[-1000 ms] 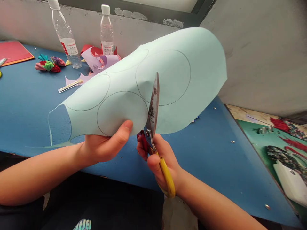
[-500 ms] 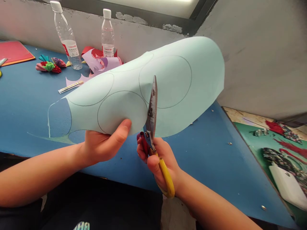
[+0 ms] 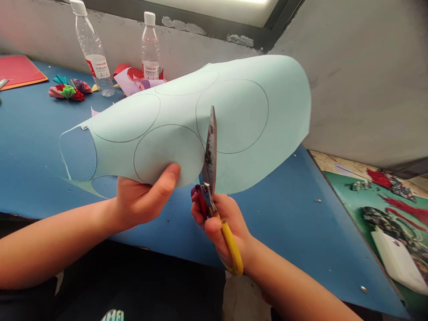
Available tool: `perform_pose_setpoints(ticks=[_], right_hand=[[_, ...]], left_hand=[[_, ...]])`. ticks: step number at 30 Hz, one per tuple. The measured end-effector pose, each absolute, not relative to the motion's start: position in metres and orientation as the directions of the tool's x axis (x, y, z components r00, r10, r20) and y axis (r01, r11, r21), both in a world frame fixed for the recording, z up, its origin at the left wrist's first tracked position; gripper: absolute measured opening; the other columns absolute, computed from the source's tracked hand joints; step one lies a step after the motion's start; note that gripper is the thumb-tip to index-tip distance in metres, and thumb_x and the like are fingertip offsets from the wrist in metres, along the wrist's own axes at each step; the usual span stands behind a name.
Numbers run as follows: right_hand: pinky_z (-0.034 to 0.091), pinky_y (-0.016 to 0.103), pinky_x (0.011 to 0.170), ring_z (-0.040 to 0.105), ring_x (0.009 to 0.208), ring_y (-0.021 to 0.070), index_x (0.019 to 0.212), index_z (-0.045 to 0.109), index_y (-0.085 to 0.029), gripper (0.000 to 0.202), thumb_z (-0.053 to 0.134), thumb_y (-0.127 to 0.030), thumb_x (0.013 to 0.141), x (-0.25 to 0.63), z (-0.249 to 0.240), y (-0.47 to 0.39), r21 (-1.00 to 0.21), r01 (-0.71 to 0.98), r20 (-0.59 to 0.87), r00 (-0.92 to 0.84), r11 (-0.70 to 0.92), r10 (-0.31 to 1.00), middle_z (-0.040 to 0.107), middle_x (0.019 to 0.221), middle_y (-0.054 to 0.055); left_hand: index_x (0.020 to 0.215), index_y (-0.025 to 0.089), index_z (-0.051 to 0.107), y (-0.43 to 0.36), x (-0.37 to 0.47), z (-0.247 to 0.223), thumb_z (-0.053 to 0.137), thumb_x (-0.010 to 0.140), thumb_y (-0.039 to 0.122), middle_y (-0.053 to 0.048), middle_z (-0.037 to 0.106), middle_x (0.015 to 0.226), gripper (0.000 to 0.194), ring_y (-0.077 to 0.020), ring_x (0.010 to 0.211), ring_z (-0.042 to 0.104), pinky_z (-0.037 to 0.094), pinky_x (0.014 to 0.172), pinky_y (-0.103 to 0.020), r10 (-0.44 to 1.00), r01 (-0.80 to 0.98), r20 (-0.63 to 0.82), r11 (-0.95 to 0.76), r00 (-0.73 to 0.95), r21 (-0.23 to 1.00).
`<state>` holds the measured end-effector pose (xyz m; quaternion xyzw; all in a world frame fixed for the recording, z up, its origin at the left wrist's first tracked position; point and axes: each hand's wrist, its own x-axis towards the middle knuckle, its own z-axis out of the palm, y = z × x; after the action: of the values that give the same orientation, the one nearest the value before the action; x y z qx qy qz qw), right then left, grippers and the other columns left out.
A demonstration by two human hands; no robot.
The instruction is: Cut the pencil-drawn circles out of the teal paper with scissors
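Where I have the pale green sheet [image 3: 247, 116]: raised above the blue surface [image 3: 284, 227], bent in a curve, its broad rounded end toward the right.
Left grip: my left hand [image 3: 143, 200] is closed on the sheet's near edge, thumb on the upper face and the other fingers out of view beneath.
Right grip: my right hand [image 3: 227, 227] is wrapped around the scissors' handles, just below the sheet's near edge.
Scissors [image 3: 210, 160]: one dark-stained blade lies over the sheet, tip pointing away from me, beside a drawn circle; I cannot see the other blade. One handle is yellow, the other red.
Drawn outlines: four on the sheet, some bent with its curve.
Sheet's left end: cut away into an open gap edged by a thin strip, with a second gap next to my left hand.
Bottles: two clear ones beyond the sheet, a left bottle [image 3: 96, 67] and a right bottle [image 3: 150, 53], both with white caps.
Paper scraps [image 3: 126, 81]: red and purple, just past the sheet's far edge.
Colourful bundles [image 3: 68, 91]: beyond the sheet, to its left.
Red sheet [image 3: 20, 71]: farther left of the pale green one.
White object [image 3: 396, 258]: well to the sheet's right, on a green area [image 3: 337, 183].
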<state>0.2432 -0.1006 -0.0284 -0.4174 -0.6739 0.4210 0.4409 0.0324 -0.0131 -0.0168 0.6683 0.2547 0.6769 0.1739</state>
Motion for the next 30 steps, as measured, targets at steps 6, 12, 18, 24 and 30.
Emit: perform_pose_setpoints(ticks=[6, 12, 18, 24, 30], right_hand=[[0.056, 0.038, 0.062, 0.06, 0.068, 0.021, 0.119, 0.065, -0.026, 0.078, 0.057, -0.103, 0.108, 0.243, -0.028, -0.103, -0.945, 0.173, 0.23, -0.256, 0.278, 0.939, 0.066, 0.083, 0.001], [0.063, 0.041, 0.071, 0.066, 0.073, 0.0229, 0.128, 0.068, -0.026, 0.082, 0.059, -0.105, 0.106, 0.243, -0.032, -0.108, -0.973, 0.15, 0.14, -0.225, 0.177, 0.964, 0.072, 0.089, 0.004], [0.061, 0.04, 0.069, 0.065, 0.073, 0.0225, 0.126, 0.07, -0.026, 0.081, 0.061, -0.104, 0.107, 0.245, -0.032, -0.108, -0.97, 0.149, 0.156, -0.227, 0.192, 0.961, 0.072, 0.089, 0.004], [0.059, 0.038, 0.066, 0.063, 0.069, 0.0208, 0.119, 0.067, -0.026, 0.076, 0.062, -0.101, 0.109, 0.245, -0.03, -0.104, -0.952, 0.161, 0.218, -0.241, 0.261, 0.946, 0.069, 0.085, 0.002], [0.05, 0.036, 0.06, 0.049, 0.062, 0.0173, 0.093, 0.062, -0.026, 0.081, 0.056, -0.105, 0.107, 0.245, -0.022, -0.1, -0.936, 0.218, 0.213, -0.276, 0.277, 0.937, 0.057, 0.074, -0.001]], left_hand=[[0.124, 0.031, 0.088, -0.009, 0.03, -0.021, 0.084, 0.104, 0.067, -0.006, 0.091, 0.104, 0.042, -0.0374, 0.124, 0.091, 0.077, 0.122, -0.056, 0.549, 0.283, 0.83, -0.783, -0.104, 0.553], [0.129, 0.03, 0.087, -0.008, 0.032, -0.019, 0.076, 0.108, 0.07, -0.008, 0.091, 0.105, 0.046, -0.0374, 0.124, 0.091, 0.078, 0.116, -0.055, 0.563, 0.281, 0.825, -0.783, -0.058, 0.554], [0.121, 0.03, 0.087, -0.006, 0.031, -0.023, 0.079, 0.108, 0.067, -0.006, 0.091, 0.099, 0.04, -0.0351, 0.111, 0.093, 0.078, 0.117, -0.054, 0.538, 0.266, 0.842, -0.805, -0.051, 0.53], [0.111, 0.031, 0.085, -0.012, 0.029, -0.017, 0.07, 0.111, 0.073, -0.005, 0.091, 0.096, 0.045, -0.0322, 0.1, 0.092, 0.08, 0.115, -0.052, 0.588, 0.296, 0.808, -0.767, -0.03, 0.569], [0.107, 0.031, 0.087, -0.007, 0.029, -0.017, 0.088, 0.104, 0.053, -0.004, 0.089, 0.095, 0.022, -0.0322, 0.104, 0.092, 0.078, 0.116, -0.051, 0.505, 0.174, 0.86, -0.842, -0.072, 0.51]])
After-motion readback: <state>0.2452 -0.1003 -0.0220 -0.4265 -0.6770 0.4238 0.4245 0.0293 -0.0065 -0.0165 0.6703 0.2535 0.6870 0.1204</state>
